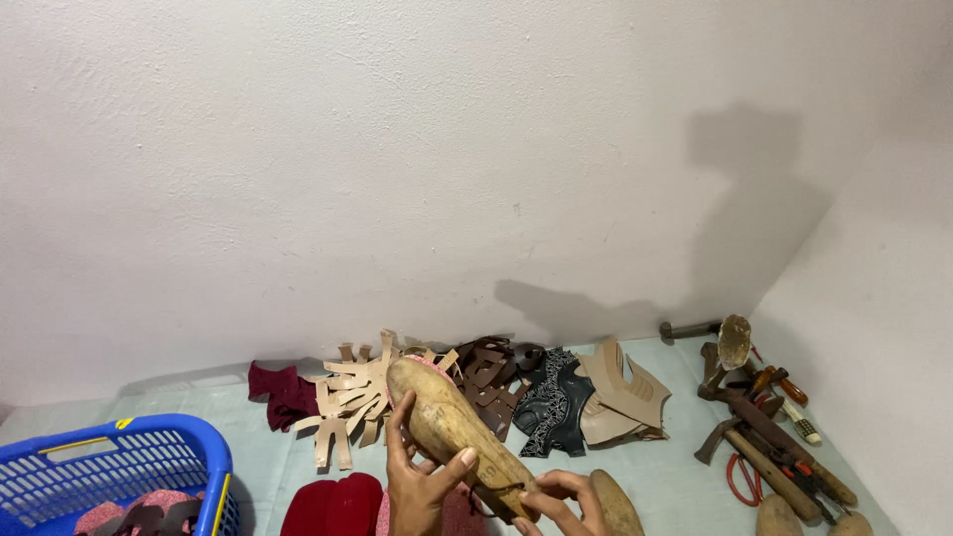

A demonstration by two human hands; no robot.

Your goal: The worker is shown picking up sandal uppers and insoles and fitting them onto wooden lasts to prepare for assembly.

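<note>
While both hands grip it, wooden shoe last [452, 429] sits tilted above floor, toe up-left. Left hand [419, 488] wraps its middle, thumb over top; right hand [561, 499] pinches heel end. Behind: tan leather cutouts [349, 395], dark brown straps [489, 372], black patterned upper [552, 401]. Blue basket [119, 467] left, hammers and tools [764, 417] right by wall.

Your left hand [417, 486] and right hand [561, 501] were bare: no gloves, rings or sleeves appeared, and your nails were short and unpainted at the frame's lower edge.
</note>
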